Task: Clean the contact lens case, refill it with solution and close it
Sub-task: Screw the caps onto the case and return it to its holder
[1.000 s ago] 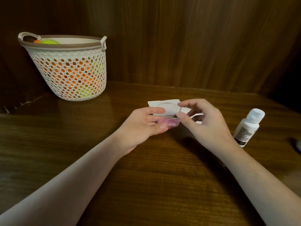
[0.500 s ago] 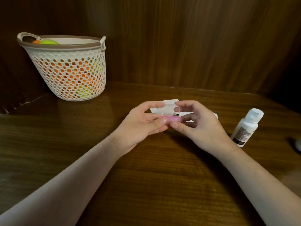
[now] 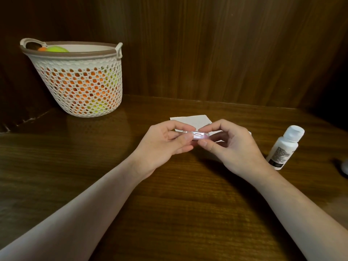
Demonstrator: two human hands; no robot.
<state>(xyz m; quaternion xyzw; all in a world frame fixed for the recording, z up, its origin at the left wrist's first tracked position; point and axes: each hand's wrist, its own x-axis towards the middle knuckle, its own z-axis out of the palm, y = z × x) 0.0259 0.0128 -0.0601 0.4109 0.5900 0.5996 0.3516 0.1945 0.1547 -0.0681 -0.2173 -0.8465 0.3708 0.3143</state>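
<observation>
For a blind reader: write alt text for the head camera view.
Two bare hands, left hand and right hand, pinch a small pink contact lens case, lid down, above a wooden table. A white paper towel lies behind it, a white solution bottle stands right, and a lattice basket of orange and green balls sits far left.

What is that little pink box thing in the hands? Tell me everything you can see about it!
It is a small contact lens case, flat, with a pink bottom and a clear lid, and it looks like plastic. The lid is folded down shut, with a little clasp facing the camera. It is held level above the wooden table. The left hand pinches its left end, and the right hand pinches its right end.
</observation>
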